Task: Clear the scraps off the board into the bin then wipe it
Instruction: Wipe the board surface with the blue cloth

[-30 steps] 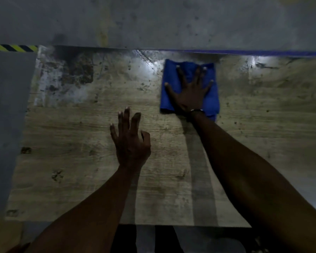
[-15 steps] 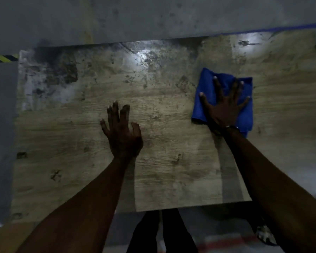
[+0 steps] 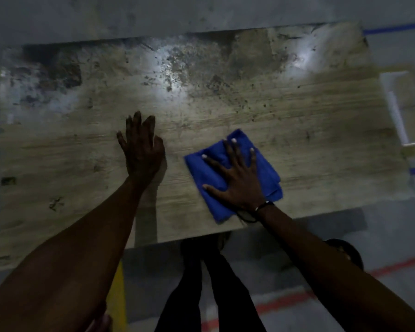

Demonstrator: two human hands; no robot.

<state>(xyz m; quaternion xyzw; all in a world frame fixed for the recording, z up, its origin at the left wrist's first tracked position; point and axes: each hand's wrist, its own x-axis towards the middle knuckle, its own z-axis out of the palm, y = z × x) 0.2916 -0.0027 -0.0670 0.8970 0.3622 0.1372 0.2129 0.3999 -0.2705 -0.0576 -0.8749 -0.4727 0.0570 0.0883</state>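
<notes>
A large worn wooden board (image 3: 309,130) fills most of the view, stained and speckled with dark marks toward its far side. My right hand (image 3: 237,180) lies flat with spread fingers on a folded blue cloth (image 3: 201,168), pressing it onto the board near the front edge. My left hand (image 3: 141,149) rests flat on the bare board to the left of the cloth, fingers apart, holding nothing. No bin is in view.
A pale rectangular tray or box (image 3: 403,106) lies off the board's right edge. Grey floor with red (image 3: 285,300), blue (image 3: 393,28) and yellow (image 3: 116,295) tape lines surrounds the board. My legs (image 3: 201,283) stand at the front edge.
My right hand has dragged the blue cloth from the far middle of the board rightward, then back toward the front edge. The left hand has stayed planted on the board.
</notes>
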